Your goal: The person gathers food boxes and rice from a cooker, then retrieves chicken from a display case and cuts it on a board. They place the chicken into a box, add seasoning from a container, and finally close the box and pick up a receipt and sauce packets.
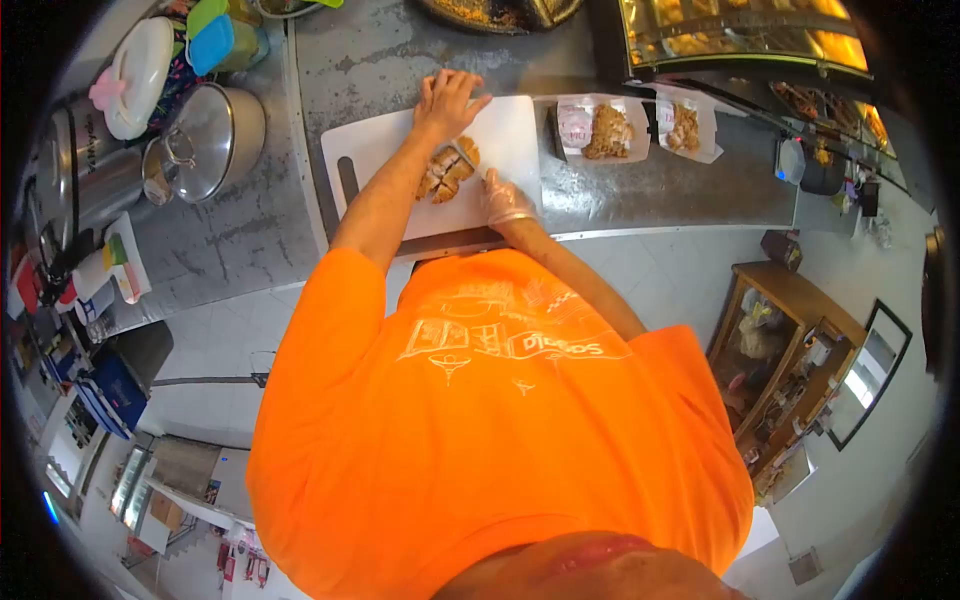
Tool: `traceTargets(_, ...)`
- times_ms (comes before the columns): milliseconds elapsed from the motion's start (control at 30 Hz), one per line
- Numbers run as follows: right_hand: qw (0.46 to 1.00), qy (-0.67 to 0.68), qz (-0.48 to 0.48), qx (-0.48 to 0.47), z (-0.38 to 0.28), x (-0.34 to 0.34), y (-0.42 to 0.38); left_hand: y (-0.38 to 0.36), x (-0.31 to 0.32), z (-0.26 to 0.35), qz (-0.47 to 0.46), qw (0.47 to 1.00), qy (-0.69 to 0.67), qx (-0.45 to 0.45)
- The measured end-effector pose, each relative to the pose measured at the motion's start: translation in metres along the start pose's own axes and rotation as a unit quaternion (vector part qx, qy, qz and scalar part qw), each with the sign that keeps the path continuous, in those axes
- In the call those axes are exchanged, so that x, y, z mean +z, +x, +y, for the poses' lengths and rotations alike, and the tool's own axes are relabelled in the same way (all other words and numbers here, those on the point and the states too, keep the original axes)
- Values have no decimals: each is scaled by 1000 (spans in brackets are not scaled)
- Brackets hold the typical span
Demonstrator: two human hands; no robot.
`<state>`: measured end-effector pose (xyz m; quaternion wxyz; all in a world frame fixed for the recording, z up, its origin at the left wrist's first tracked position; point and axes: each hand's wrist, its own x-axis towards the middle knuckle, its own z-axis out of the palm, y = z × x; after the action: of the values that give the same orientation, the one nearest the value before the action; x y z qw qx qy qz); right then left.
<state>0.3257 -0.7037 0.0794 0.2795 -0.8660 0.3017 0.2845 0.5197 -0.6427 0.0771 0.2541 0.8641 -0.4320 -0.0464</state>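
Note:
Several cut pieces of browned food (447, 172) lie on a white cutting board (512, 130). A thin greyish edge, perhaps a blade, shows at the food's upper right; what it is cannot be made out. My left hand (450, 104) is bare and stretches over the far edge of the board, beyond the food, with its fingers apart and nothing visible in it. To the right of the food, over the board's near right part, is my right hand (509, 203) in a clear glove. Its fingers are curled together, and anything inside them is hidden.
Two paper-lined portions of crumbly food (609, 131) (683, 128) stand right of the board. A dark pan (500, 14) is at the far edge, beside a lit display case (740, 35). Lidded pots (235, 135) and plastic containers (222, 42) stand left.

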Motion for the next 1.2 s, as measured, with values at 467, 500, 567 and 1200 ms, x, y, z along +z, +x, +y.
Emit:
traceTargets(467, 989, 74, 52, -119, 16, -17, -18, 9, 3, 12, -52, 998, -16, -26)
traceTargets(500, 986, 72, 67, -136, 6, -44, -13, 24, 1, 4, -47, 999, -26, -9)
traceTargets(567, 993, -4, -108, -50, -5, -78, -27, 19, -1, 1, 49, 997, -61, -13)
traceTargets(1200, 855, -275, 363, -246, 80, 10, 68, -528, -63, 4, 361, 783, 71, -502)
